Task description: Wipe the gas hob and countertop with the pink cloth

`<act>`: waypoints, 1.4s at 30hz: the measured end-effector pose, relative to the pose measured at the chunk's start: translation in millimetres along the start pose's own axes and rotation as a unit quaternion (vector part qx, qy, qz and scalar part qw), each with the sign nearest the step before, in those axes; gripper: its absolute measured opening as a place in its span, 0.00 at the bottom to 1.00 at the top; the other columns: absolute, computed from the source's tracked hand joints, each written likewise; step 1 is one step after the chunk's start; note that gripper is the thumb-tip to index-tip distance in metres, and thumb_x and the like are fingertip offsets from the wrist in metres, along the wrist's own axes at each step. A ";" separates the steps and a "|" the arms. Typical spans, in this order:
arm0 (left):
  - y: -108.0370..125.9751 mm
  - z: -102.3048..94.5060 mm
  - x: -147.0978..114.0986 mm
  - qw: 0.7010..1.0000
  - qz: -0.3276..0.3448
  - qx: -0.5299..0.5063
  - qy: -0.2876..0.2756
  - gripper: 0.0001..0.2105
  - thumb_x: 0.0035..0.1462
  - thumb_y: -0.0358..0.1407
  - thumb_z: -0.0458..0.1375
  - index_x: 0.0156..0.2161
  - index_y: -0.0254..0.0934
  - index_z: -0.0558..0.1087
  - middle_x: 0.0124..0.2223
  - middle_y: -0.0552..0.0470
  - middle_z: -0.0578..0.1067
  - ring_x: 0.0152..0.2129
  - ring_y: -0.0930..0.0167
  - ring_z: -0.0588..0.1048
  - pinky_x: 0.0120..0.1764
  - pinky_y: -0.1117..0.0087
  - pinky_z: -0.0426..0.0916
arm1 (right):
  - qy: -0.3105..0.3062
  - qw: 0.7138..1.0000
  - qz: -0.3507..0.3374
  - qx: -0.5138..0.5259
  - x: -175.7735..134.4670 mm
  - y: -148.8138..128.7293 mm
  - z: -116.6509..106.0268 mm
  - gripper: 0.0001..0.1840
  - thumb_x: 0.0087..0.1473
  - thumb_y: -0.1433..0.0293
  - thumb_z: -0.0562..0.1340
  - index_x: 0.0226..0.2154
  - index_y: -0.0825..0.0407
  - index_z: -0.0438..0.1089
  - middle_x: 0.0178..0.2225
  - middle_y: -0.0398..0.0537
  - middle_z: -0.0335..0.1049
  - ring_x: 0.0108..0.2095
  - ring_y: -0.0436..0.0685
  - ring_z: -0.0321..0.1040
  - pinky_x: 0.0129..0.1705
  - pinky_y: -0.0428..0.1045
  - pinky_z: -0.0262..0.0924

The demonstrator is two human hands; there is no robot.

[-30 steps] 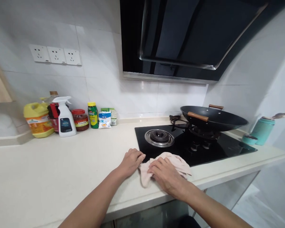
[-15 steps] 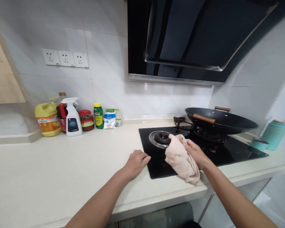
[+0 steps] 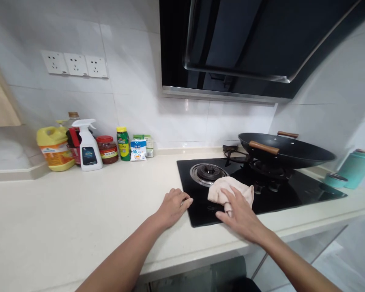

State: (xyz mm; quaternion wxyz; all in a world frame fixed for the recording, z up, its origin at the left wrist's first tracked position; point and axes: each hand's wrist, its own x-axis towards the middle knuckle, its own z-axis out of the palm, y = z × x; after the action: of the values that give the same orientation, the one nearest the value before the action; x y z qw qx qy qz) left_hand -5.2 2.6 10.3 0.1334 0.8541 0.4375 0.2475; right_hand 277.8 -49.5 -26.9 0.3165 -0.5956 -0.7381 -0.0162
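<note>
My right hand [image 3: 240, 213] presses a pale pink cloth [image 3: 220, 192] down on the black glass cooktop [image 3: 200, 211], in front of the left burner [image 3: 209, 172]. Its fingers lie over the folded cloth, and the thumb points left over the glass. Beside the cooktop's left edge, my left hand [image 3: 172, 209] rests on the white counter, loosely bent and holding nothing. The left thumb reaches the glass edge. The burner stands uncovered inside its metal ring.
A black wok [image 3: 288, 150] with wooden handles sits over the right burner. Above hangs a dark range hood [image 3: 231, 44]. A spray bottle [image 3: 89, 148], a yellow jug [image 3: 56, 150], a red-lidded jar [image 3: 108, 150] and packets [image 3: 138, 150] line the wall. A teal container [image 3: 359, 168] stands far right.
The cloth, lifted and hanging half a second ago, now lies bunched on the glass. My right hand has come down over it, its palm turned downward. My left hand stays in place.
</note>
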 end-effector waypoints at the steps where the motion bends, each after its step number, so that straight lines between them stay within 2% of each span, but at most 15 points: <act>1: 0.6 0.0 0.0 1.000 0.001 0.006 0.001 0.16 0.69 0.45 0.48 0.43 0.42 0.77 0.43 0.48 0.75 0.45 0.61 0.69 0.50 0.59 0.62 | 0.000 1.000 -0.009 -0.013 0.2 -5.0 7.0 0.40 0.55 0.50 0.61 0.65 0.47 0.55 0.68 0.60 0.45 0.69 0.71 0.43 0.65 0.67 0.47; 3: 1.6 -0.1 0.1 1.000 0.000 0.014 0.001 0.16 0.68 0.44 0.48 0.43 0.42 0.77 0.43 0.48 0.75 0.46 0.61 0.69 0.51 0.59 0.62 | -0.004 1.000 -0.019 -0.015 8.4 -7.5 15.3 0.40 0.55 0.52 0.61 0.65 0.48 0.53 0.69 0.61 0.44 0.69 0.69 0.42 0.65 0.66 0.46; 5: 2.1 -0.4 0.2 1.000 -0.001 0.016 0.001 0.16 0.68 0.44 0.48 0.43 0.41 0.77 0.43 0.48 0.75 0.45 0.61 0.69 0.51 0.58 0.62 | -0.023 0.999 -0.022 0.004 26.0 -3.9 14.9 0.36 0.57 0.52 0.60 0.63 0.47 0.56 0.66 0.59 0.51 0.67 0.67 0.47 0.64 0.65 0.48; 8: 1.7 -0.9 0.6 1.000 -0.002 0.013 -0.001 0.16 0.69 0.44 0.48 0.43 0.41 0.77 0.43 0.48 0.75 0.45 0.61 0.69 0.50 0.58 0.62 | -0.070 0.997 -0.003 0.041 57.7 0.4 3.5 0.26 0.55 0.51 0.61 0.52 0.48 0.66 0.55 0.55 0.64 0.58 0.65 0.60 0.59 0.62 0.54; 10: 0.7 -0.6 1.2 1.000 0.001 0.009 -0.001 0.17 0.69 0.45 0.47 0.43 0.42 0.77 0.43 0.48 0.75 0.45 0.61 0.69 0.50 0.58 0.63 | -0.094 0.994 0.029 0.056 72.0 -3.9 -5.5 0.22 0.54 0.51 0.62 0.44 0.49 0.69 0.48 0.52 0.66 0.49 0.62 0.65 0.54 0.58 0.58; 13: -2.0 1.0 2.6 1.000 0.008 0.006 0.005 0.17 0.69 0.45 0.47 0.43 0.42 0.77 0.42 0.48 0.75 0.44 0.61 0.69 0.50 0.59 0.63 | -0.111 0.990 0.048 0.072 74.1 -25.6 -13.7 0.18 0.53 0.53 0.64 0.39 0.49 0.68 0.44 0.48 0.65 0.41 0.56 0.66 0.49 0.54 0.59; 16: -5.7 2.4 4.1 1.000 0.013 0.002 0.018 0.16 0.69 0.45 0.47 0.43 0.42 0.76 0.41 0.48 0.75 0.44 0.61 0.70 0.50 0.59 0.63 | -0.137 0.987 -0.004 0.085 58.4 -61.0 -14.1 0.15 0.52 0.56 0.65 0.32 0.49 0.64 0.40 0.44 0.63 0.40 0.55 0.63 0.45 0.51 0.58; 19: -9.1 1.6 4.9 0.999 0.007 -0.013 0.033 0.17 0.69 0.45 0.45 0.39 0.40 0.74 0.39 0.48 0.75 0.42 0.61 0.70 0.48 0.59 0.64 | -0.172 0.979 -0.086 0.066 39.2 -96.0 -10.0 0.20 0.47 0.56 0.68 0.35 0.49 0.63 0.41 0.45 0.62 0.42 0.58 0.61 0.45 0.53 0.57; 23: -11.9 -1.3 4.6 0.997 -0.021 -0.047 0.055 0.18 0.68 0.45 0.44 0.36 0.39 0.71 0.38 0.47 0.74 0.40 0.62 0.72 0.47 0.61 0.66 | -0.197 0.965 -0.162 0.053 28.1 -113.2 -7.5 0.31 0.47 0.54 0.69 0.50 0.48 0.62 0.48 0.50 0.61 0.49 0.63 0.59 0.53 0.57 0.55; 25: -12.3 -2.0 3.8 0.996 -0.021 -0.059 0.058 0.16 0.68 0.45 0.45 0.38 0.39 0.72 0.40 0.47 0.75 0.41 0.63 0.73 0.47 0.61 0.67 | -0.211 0.963 -0.162 0.050 29.2 -104.6 -10.4 0.33 0.48 0.55 0.68 0.55 0.46 0.62 0.48 0.49 0.61 0.50 0.62 0.60 0.53 0.56 0.55; 28: -11.2 -2.4 1.8 0.995 -0.022 -0.071 0.059 0.16 0.67 0.45 0.46 0.46 0.39 0.72 0.44 0.46 0.76 0.45 0.62 0.73 0.50 0.61 0.66 | -0.201 0.971 -0.121 0.034 31.8 -73.9 -19.5 0.29 0.52 0.56 0.65 0.56 0.43 0.64 0.47 0.48 0.61 0.49 0.61 0.62 0.52 0.54 0.57; 32: -5.8 -3.6 -1.4 0.995 -0.038 -0.072 0.050 0.18 0.67 0.46 0.46 0.50 0.38 0.71 0.46 0.45 0.76 0.47 0.61 0.73 0.52 0.59 0.66 | -0.146 0.989 0.008 -0.012 31.3 -12.8 -33.4 0.27 0.55 0.55 0.61 0.55 0.46 0.66 0.50 0.51 0.63 0.49 0.60 0.66 0.54 0.54 0.57; 36: -0.6 -4.9 -3.6 0.997 -0.044 -0.056 0.038 0.17 0.67 0.46 0.47 0.49 0.40 0.73 0.46 0.46 0.77 0.47 0.60 0.72 0.53 0.57 0.65 | -0.098 0.987 0.115 -0.053 38.9 40.4 -41.8 0.31 0.55 0.52 0.59 0.57 0.49 0.65 0.58 0.56 0.63 0.58 0.65 0.61 0.58 0.56 0.55; 39: 0.3 -4.9 -3.8 0.997 -0.041 -0.044 0.042 0.17 0.67 0.45 0.48 0.49 0.40 0.73 0.46 0.47 0.77 0.46 0.59 0.72 0.52 0.56 0.65 | -0.097 0.983 0.154 -0.019 54.1 53.1 -41.5 0.33 0.56 0.51 0.57 0.59 0.50 0.63 0.59 0.55 0.64 0.58 0.65 0.63 0.56 0.57 0.58; 42: -1.1 -4.0 -3.2 0.997 -0.036 -0.043 0.051 0.16 0.67 0.45 0.48 0.49 0.41 0.73 0.45 0.47 0.77 0.46 0.60 0.73 0.52 0.57 0.66 | -0.101 0.979 0.176 0.002 70.4 42.1 -33.9 0.34 0.57 0.52 0.55 0.62 0.50 0.60 0.59 0.56 0.65 0.55 0.67 0.67 0.54 0.59 0.60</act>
State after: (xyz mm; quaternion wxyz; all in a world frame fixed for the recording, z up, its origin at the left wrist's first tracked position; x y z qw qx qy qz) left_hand -9.7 0.7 12.1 0.1563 0.8178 0.4629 0.3042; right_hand 324.0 10.3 19.6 0.2393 -0.7143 -0.6498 0.1014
